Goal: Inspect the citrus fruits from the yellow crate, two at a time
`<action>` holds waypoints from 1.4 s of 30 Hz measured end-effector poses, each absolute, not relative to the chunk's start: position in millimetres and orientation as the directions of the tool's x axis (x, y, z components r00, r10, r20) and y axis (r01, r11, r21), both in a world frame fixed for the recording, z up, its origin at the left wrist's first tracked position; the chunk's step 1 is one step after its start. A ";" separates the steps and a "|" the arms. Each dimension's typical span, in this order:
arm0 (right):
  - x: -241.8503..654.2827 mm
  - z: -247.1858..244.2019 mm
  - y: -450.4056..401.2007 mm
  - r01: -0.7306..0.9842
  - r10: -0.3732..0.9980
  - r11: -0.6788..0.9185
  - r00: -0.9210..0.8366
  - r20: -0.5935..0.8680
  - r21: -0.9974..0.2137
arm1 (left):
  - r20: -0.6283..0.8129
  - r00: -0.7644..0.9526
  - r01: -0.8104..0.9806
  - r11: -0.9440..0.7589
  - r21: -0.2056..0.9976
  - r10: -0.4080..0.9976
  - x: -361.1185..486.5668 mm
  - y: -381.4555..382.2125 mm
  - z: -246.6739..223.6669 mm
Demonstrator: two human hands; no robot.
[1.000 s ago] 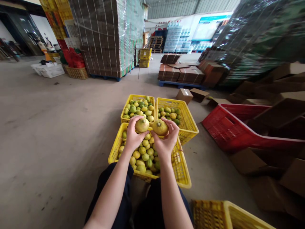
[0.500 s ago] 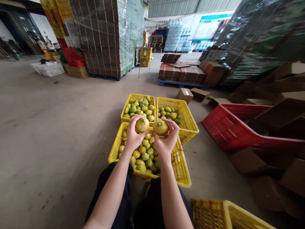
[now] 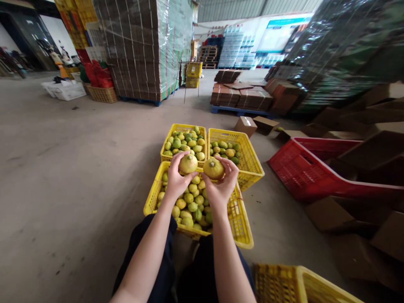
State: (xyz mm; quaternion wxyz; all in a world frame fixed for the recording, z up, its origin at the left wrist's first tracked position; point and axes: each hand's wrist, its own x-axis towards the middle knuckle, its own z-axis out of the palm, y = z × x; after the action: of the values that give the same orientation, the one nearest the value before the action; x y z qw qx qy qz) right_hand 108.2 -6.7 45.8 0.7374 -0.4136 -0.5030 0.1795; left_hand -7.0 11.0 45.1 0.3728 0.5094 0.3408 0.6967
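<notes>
My left hand point(image 3: 177, 176) pinches a yellow lemon point(image 3: 188, 164) between thumb and fingers, its stem end toward me. Beside it, my right hand point(image 3: 223, 185) grips a second, yellow-green lemon point(image 3: 213, 169), also with the stem end showing. The two fruits are held at the same height, a small gap between them. Below them is a yellow crate point(image 3: 151, 193) with many yellow and green lemons point(image 3: 192, 206) in it. Beyond my hands, a back left crate point(image 3: 184, 126) is well filled with lemons, and a back right crate point(image 3: 251, 166) holds fewer.
Another yellow crate point(image 3: 277, 284) stands at the lower right. A red crate point(image 3: 293, 168) and loose cardboard boxes point(image 3: 331, 212) lie to the right. Flattened cartons point(image 3: 240, 97) rest on a blue pallet ahead. A wrapped carton stack point(image 3: 135, 50) rises behind on the left.
Both hands keep hold of their lemons in nearly the same place. The view has shifted very slightly; nothing else visibly differs.
</notes>
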 end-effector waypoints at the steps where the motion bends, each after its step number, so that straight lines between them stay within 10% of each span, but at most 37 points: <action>1: 108.2 45.8 -6.6 0.150 0.681 0.593 0.431 0.593 -0.791 | 0.429 -0.205 -0.204 -0.467 0.860 0.880 -6.7 10.8 45.8; 9: 111.7 45.7 -5.1 -0.029 0.755 0.544 0.453 0.475 -0.838 | 0.212 -0.168 -0.538 -0.270 0.798 0.963 -6.8 11.4 47.7; 14: 113.9 45.9 -3.9 -0.353 0.879 0.332 0.453 0.150 -0.875 | 0.115 -0.031 -0.716 -0.102 0.690 0.993 -9.0 5.6 54.9; 24: 114.5 56.2 -6.0 -0.672 0.997 0.021 0.066 -0.032 -0.740 | -0.203 0.113 -0.848 0.201 0.491 0.973 -16.3 5.7 64.7; 34: 112.7 44.6 -0.1 -0.881 0.992 0.008 0.068 -0.109 -0.474 | -0.043 0.016 -0.941 0.030 0.337 0.999 -0.7 5.5 47.2; 42: 101.7 30.6 9.4 -0.860 0.981 0.144 0.188 -0.042 -0.491 | 0.016 -0.040 -0.943 -0.043 0.330 0.999 7.5 11.3 37.7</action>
State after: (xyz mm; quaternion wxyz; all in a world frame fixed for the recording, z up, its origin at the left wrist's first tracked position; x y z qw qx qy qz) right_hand 101.7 9.4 30.6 0.7420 -0.2086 -0.1459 0.6202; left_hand 7.5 11.3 37.7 0.6822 0.1219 0.1152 0.7117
